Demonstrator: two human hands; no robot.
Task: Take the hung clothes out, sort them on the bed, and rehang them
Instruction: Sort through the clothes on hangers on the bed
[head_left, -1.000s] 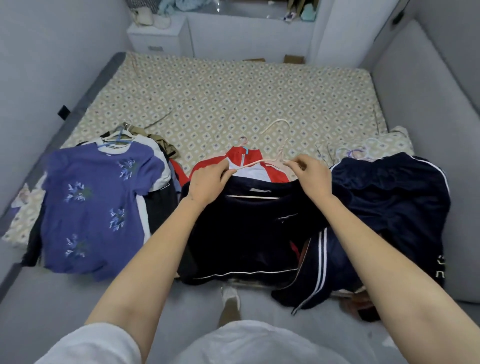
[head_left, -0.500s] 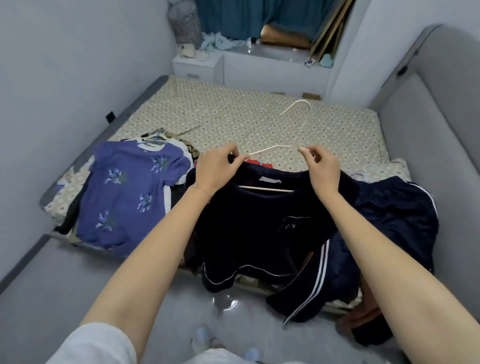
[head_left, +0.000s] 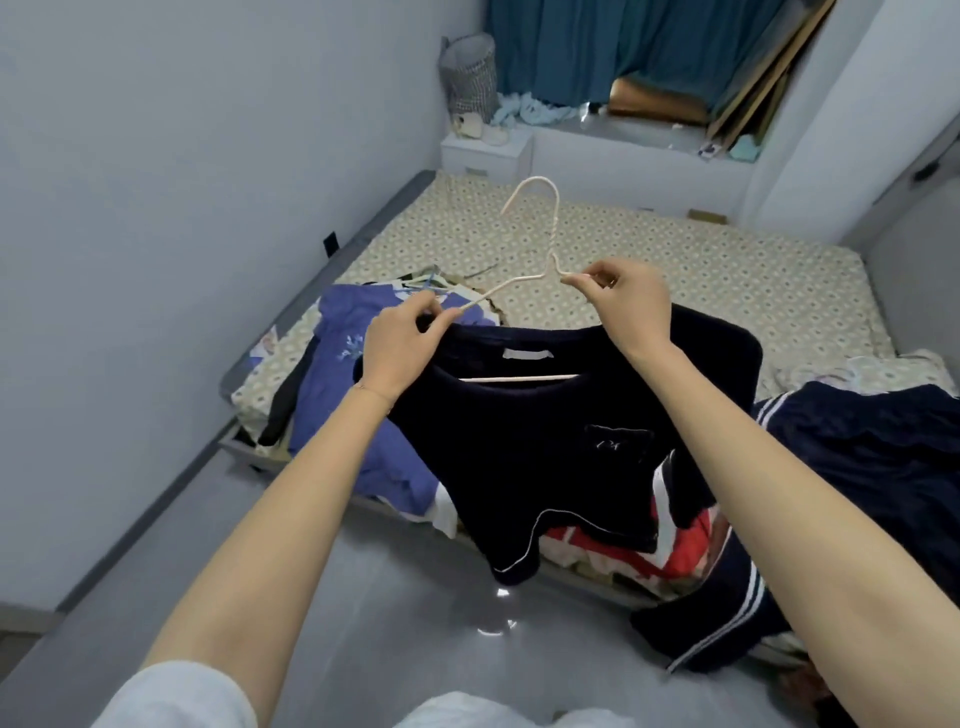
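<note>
A dark navy top (head_left: 561, 447) hangs on a cream wire hanger (head_left: 540, 244), held up in the air over the near edge of the bed (head_left: 675, 270). My left hand (head_left: 400, 343) pinches the hanger's left arm together with the top's shoulder. My right hand (head_left: 628, 306) pinches the hanger's right arm at the other shoulder. On the bed to the left lies a purple flowered T-shirt (head_left: 353, 374) on a pile with hangers. A red and white garment (head_left: 639, 545) lies under the lifted top. A navy striped garment (head_left: 852, 467) is heaped at the right.
A grey wall runs along the left and a grey padded headboard (head_left: 914, 270) along the right. Beyond the bed stand a white nightstand (head_left: 485, 153), a mesh basket (head_left: 470, 75) and a sill with teal curtains (head_left: 639, 47). Shiny grey floor (head_left: 363, 613) lies below me.
Both hands lifted the navy top on its hanger up off the pile, uncovering the red and white garment. My view tilted up and back from the bed.
</note>
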